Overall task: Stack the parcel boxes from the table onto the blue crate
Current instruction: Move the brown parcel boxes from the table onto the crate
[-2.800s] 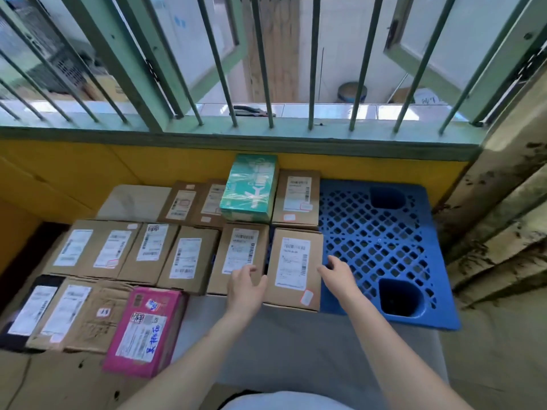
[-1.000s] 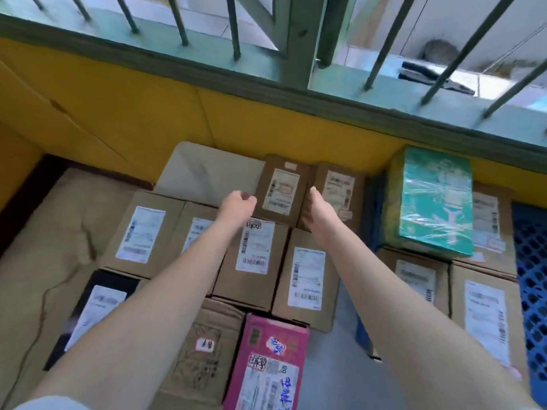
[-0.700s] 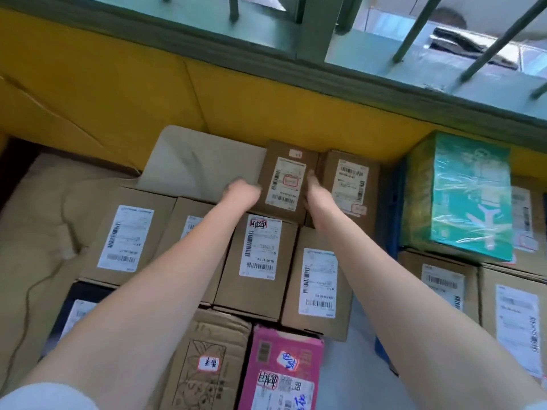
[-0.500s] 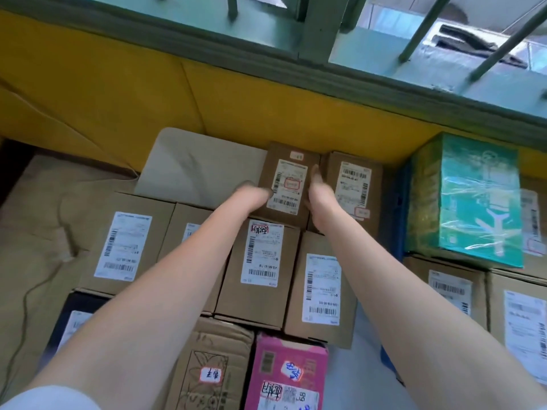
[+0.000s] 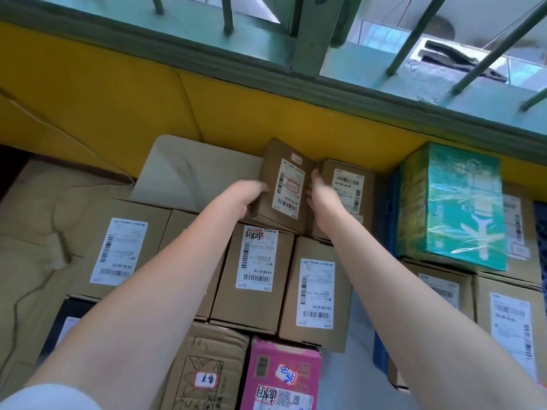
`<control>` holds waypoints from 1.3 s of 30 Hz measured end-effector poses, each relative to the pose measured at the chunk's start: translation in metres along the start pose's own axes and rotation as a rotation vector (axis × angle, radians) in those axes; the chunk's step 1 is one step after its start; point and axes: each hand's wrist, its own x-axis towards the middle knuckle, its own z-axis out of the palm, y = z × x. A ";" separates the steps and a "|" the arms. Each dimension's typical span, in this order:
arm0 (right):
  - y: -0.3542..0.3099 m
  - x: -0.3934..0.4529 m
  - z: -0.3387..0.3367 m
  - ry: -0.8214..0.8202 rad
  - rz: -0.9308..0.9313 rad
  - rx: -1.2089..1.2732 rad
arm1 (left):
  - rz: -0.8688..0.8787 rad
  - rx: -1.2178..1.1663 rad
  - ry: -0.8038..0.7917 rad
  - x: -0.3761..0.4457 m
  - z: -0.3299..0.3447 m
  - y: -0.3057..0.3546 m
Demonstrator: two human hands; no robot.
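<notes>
A yellow wall [image 5: 124,93] backed the table [image 5: 189,170]. A green-wrapped box [image 5: 453,202] sat on parcels over the blue crate [image 5: 387,208] at right. Labelled cartons, including a near carton [image 5: 254,276] and a pink box [image 5: 281,377], crowded the foreground. The small parcel box [image 5: 284,184], tilted, stood at the table's rear beside a neighbouring carton [image 5: 349,187]. The left hand [image 5: 245,196] and right hand [image 5: 319,196], arms extended, clasped its opposite sides.

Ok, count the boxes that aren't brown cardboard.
3: green box at right, pink box bottom centre, black box lower left, partly behind the left forearm. More may be hidden.
</notes>
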 end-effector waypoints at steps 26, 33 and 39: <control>-0.003 -0.150 -0.342 0.090 -0.533 0.247 | 0.511 0.003 -0.174 -0.272 0.239 0.019; 0.048 -0.159 -0.504 0.106 -0.510 0.071 | 0.378 -0.074 -0.145 -0.284 0.417 -0.011; 0.080 -0.133 -0.586 0.234 -0.539 -0.175 | 0.377 0.060 -0.174 -0.275 0.500 -0.018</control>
